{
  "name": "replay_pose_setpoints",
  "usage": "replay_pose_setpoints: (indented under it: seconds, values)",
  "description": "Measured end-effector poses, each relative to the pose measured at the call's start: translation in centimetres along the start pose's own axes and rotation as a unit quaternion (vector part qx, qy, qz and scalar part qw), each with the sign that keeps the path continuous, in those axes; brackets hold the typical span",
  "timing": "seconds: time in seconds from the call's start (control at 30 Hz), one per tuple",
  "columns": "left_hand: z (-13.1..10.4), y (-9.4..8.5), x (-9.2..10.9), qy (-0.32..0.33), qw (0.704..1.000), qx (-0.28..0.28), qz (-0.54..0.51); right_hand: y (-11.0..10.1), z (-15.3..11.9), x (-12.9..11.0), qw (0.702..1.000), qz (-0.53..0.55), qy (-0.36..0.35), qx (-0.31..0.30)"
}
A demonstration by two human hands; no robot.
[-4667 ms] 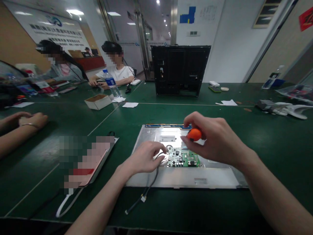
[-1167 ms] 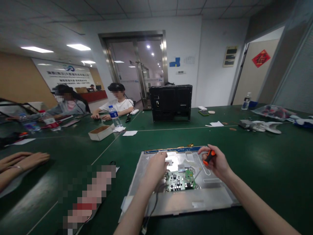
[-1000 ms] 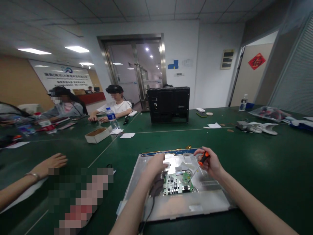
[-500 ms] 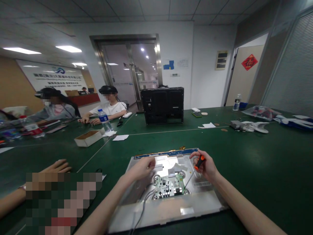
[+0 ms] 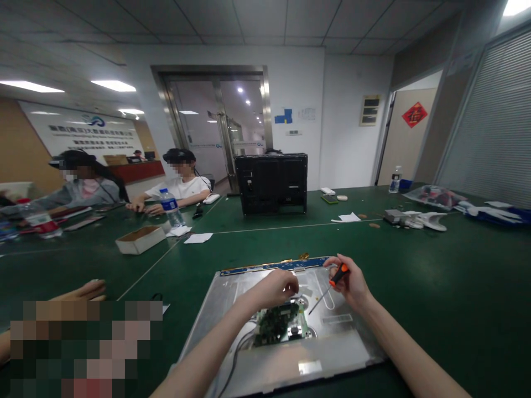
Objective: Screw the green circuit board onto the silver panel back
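A flat silver metal panel lies in front of me, with a long blue circuit strip along its far edge. Fixed near its middle is a green circuit board, partly in shadow, and a grey cable runs from its left side. My right hand grips a screwdriver by its orange and black handle; the tip points down at the panel, close to the board's right side. Just above the board's far edge, my left hand has its fingers curled together, and whatever they may pinch is hidden.
Another person's hand rests on the green table at left. Farther back are an open white box, a water bottle, paper scraps and a black monitor housing. Two people sit at the far left.
My left hand has moved right, from the panel's left part to above the board's far edge. The screwdriver stays in my right hand, its tip now slightly higher, off the board's right edge.
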State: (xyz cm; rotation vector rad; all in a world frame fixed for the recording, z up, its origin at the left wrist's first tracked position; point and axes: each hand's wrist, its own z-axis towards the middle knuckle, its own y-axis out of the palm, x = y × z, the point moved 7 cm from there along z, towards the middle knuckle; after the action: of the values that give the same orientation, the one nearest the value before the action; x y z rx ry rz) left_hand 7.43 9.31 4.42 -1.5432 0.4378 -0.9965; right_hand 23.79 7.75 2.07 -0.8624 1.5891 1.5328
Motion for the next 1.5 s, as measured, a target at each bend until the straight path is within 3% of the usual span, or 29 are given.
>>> replay_pose_setpoints:
  seconds: [0.43,0.67,1.0,1.23,1.5]
  values:
    - [0.0,2.6,0.6,0.055,0.998,0.011,0.026,-1.2,0.6,1.8,0.999,-0.001,0.025,0.031]
    - [0.0,2.9,-0.3,0.036,0.999,0.024,0.029,-1.4,0.7,2.0,0.999,-0.009,0.03,0.036]
    - [-0.2,2.9,0.0,0.045,0.999,0.012,0.014,-1.7,0.9,3.0,0.999,-0.015,0.038,0.035]
    - [-0.2,3.1,-0.1,-0.015,0.998,0.053,0.04,-1.8,1.0,3.3,0.998,-0.013,0.038,0.038]
    - [-0.3,2.7,-0.1,-0.007,0.999,0.043,0.026,-2.4,1.3,2.9,0.998,-0.002,0.036,0.06]
